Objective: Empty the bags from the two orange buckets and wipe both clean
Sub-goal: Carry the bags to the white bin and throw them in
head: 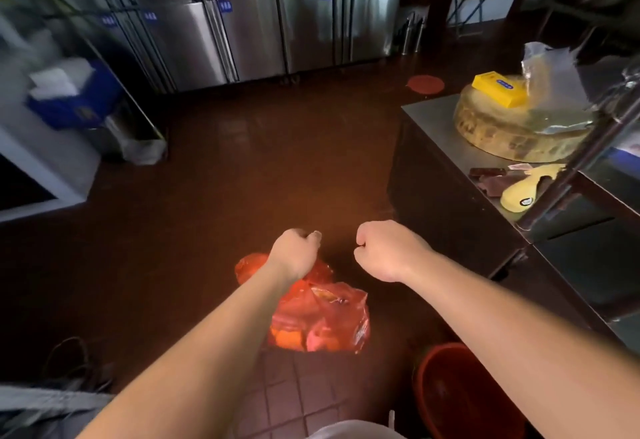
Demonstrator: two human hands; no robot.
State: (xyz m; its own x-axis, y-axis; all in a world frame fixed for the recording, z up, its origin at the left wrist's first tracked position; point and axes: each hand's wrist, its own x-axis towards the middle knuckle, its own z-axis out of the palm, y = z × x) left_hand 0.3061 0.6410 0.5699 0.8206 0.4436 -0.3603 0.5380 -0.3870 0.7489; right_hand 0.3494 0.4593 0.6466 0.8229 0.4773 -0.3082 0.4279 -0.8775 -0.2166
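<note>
A red-orange plastic bag (pixel 318 320), full of scraps, hangs over the brown floor just under my left wrist. My left hand (pixel 294 251) is closed in a fist above it and seems to grip the bag's top, though the grip itself is hidden under the hand. My right hand (pixel 388 251) is beside it at the same height, fingers curled into a fist with nothing visible in it. One orange bucket (pixel 460 390) stands on the floor at the lower right, below my right forearm, and looks empty. No second bucket is in view.
A steel counter (pixel 436 116) on the right carries a round wooden chopping block (pixel 502 133), a yellow box (pixel 498 88) and a clear plastic bag (pixel 554 71). Steel fridges (pixel 263 29) line the back wall. A blue crate (pixel 76 99) sits left. A red disc (pixel 425 84) lies on the floor.
</note>
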